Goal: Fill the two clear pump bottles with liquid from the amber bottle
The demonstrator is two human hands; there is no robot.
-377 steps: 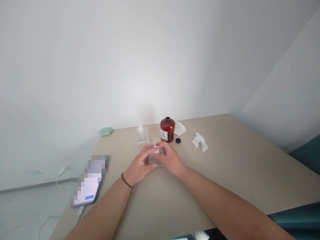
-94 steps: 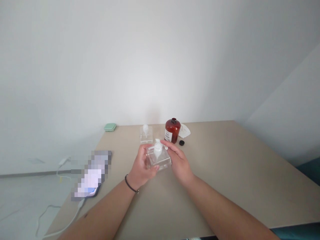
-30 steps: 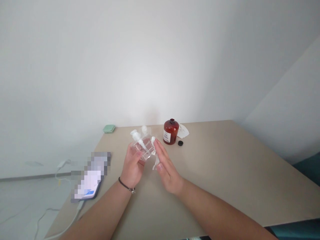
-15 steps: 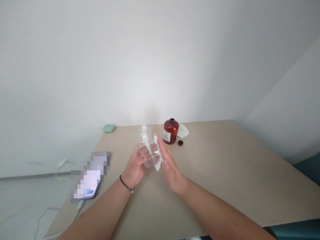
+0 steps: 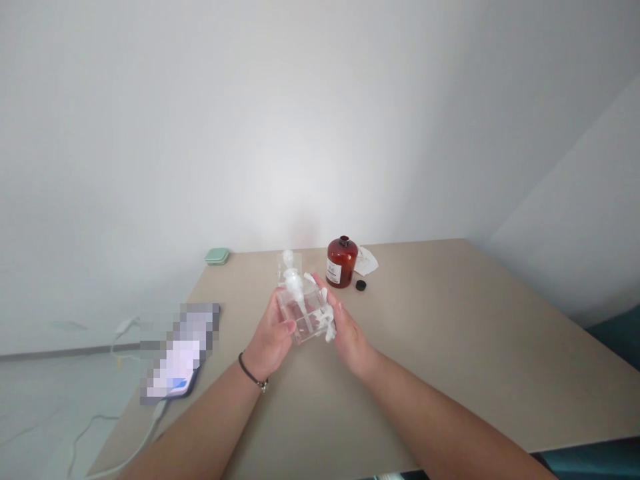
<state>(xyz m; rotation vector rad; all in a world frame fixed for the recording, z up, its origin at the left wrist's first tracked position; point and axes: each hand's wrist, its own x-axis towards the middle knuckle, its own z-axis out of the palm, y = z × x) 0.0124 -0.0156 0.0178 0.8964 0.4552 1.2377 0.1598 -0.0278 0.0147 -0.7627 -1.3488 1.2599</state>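
My left hand is wrapped round the left side of a clear, square-sided pump bottle, thumb across its near face. The bottle tilts, its white pump top pointing away from me and the tube showing through the wall. Against the bottle's right side, my right hand presses a crumpled white tissue; its fingers are partly hidden behind bottle and tissue. A small clear squarish piece shows behind the pump top; I cannot tell whether it is separate. Just beyond my hands stands an amber bottle with an uncapped neck.
A black cap lies beside the amber bottle, and a flat white tissue behind it. At left, a phone with a white cable rests along the table edge. A green case sits at the back-left corner, near the wall.
My right fingers have gone from stretched flat along the tissue to curled round the bottle's right side. The bottle has turned slightly, and the tissue is more bunched and lower.
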